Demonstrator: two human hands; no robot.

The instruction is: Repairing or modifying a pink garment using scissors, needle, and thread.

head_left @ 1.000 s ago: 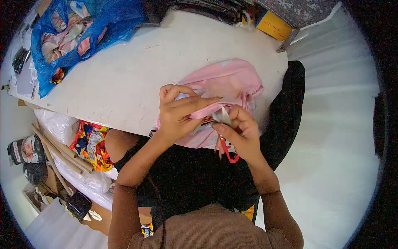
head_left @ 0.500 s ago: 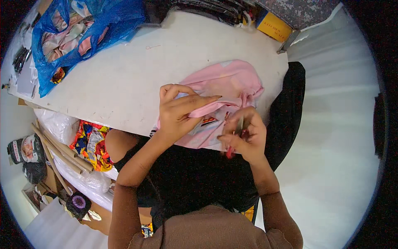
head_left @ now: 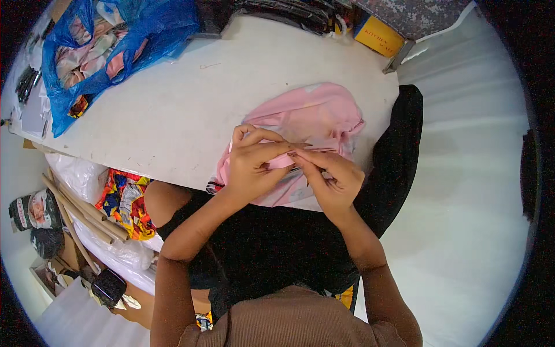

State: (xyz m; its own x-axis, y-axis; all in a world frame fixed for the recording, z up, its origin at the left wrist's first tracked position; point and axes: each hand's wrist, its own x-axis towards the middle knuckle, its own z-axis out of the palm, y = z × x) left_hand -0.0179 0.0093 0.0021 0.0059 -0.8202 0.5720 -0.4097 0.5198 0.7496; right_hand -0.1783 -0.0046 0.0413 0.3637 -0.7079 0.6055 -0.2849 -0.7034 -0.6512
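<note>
A pink cloth (head_left: 315,104) with pale patches lies bunched on the near part of the table, its lower edge reaching my lap. My left hand (head_left: 257,162) pinches a folded edge of it between thumb and forefinger, other fingers curled up. Right against those fingertips, my right hand (head_left: 332,179) is closed, thumb and forefinger pressed together at the same fold. The small red-handled cutting tool seen earlier in my right hand does not show clearly; the curled fingers may hide it.
The white table (head_left: 173,115) bears a blue plastic bag (head_left: 156,49) of fabric pieces at far left and a yellow box (head_left: 378,36) at far right. Black cloth (head_left: 399,150) hangs by the right edge. Cardboard tubes (head_left: 81,208) and plastic-wrapped bundles (head_left: 84,176) stand at lower left.
My right hand has moved up and left from beside the cloth to meet my left fingertips at the fold. The red-handled tool has dropped out of clear sight. The left hand has shifted slightly.
</note>
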